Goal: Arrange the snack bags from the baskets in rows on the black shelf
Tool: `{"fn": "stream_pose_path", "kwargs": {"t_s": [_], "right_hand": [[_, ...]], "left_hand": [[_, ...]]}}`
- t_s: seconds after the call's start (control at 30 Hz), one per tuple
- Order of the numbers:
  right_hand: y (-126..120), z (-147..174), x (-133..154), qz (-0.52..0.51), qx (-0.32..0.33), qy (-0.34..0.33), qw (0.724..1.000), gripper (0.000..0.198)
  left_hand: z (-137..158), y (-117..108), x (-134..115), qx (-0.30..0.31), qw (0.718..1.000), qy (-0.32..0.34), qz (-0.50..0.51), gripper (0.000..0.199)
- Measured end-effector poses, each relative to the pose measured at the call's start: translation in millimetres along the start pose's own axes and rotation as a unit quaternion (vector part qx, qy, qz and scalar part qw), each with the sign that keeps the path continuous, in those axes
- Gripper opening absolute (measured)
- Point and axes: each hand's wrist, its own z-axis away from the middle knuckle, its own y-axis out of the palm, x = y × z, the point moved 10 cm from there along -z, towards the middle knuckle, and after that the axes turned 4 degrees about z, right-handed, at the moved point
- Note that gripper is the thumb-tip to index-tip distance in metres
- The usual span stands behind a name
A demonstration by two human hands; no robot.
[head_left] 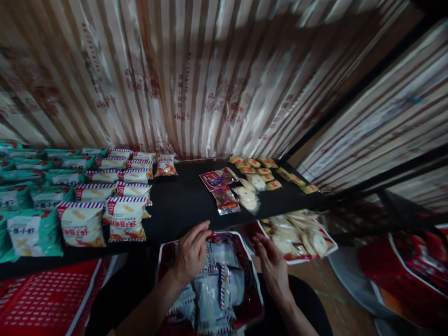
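My left hand (192,252) hovers over the left side of a red basket with a white rim (257,284), its fingers stretched toward the right and nothing visible in them. Inside that basket lie several snack bags (212,298) with red-and-blue striped edges. On the other side, my right hand (275,268) is open, fingers slightly bent and apart, between this basket and a second basket (331,249) filled with white round packets (297,231). Ahead on the black table (182,196) lie red-and-clear packets (222,189), white round packets (248,193) and small yellow packets (268,170).
Rows of cream striped snack bags (126,219) and green snack bags (35,231) stand on the table at left. A red crate (52,294) sits below them. Striped plastic sheeting (196,79) hangs behind. More red containers (388,266) are at right.
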Motion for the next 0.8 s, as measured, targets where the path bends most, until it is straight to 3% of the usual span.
{"fn": "stream_pose_path", "kwargs": {"t_s": [0.1,0.17,0.27,0.4,0.47,0.6,0.7,0.8], "right_hand": [[-7,22,-42,0.088,0.04,0.018,0.995,0.053],[-3,36,-55,0.126,0.069,0.002,0.99,0.049],[16,54,-63,0.157,0.133,-0.017,0.979,0.044],[47,76,-62,0.177,0.243,-0.03,0.953,0.05],[56,82,-57,0.196,0.264,-0.051,0.943,0.056],[65,87,-58,0.237,0.256,-0.077,0.934,0.051],[67,84,-68,0.264,0.237,-0.091,0.93,0.043],[66,79,-83,0.248,0.229,-0.104,0.936,0.04]], "left_hand": [[35,27,-3,0.049,0.998,-0.036,0.007,0.038],[58,48,2,0.105,0.991,-0.084,-0.016,0.036],[86,74,11,0.209,0.964,-0.159,-0.041,0.032],[112,95,4,0.314,0.93,-0.19,0.028,0.047],[125,102,6,0.328,0.917,-0.22,0.051,0.051],[143,111,33,0.26,0.898,-0.354,0.027,0.057],[139,127,40,0.251,0.889,-0.381,-0.013,0.057],[136,146,40,0.295,0.867,-0.395,-0.066,0.054]]}}
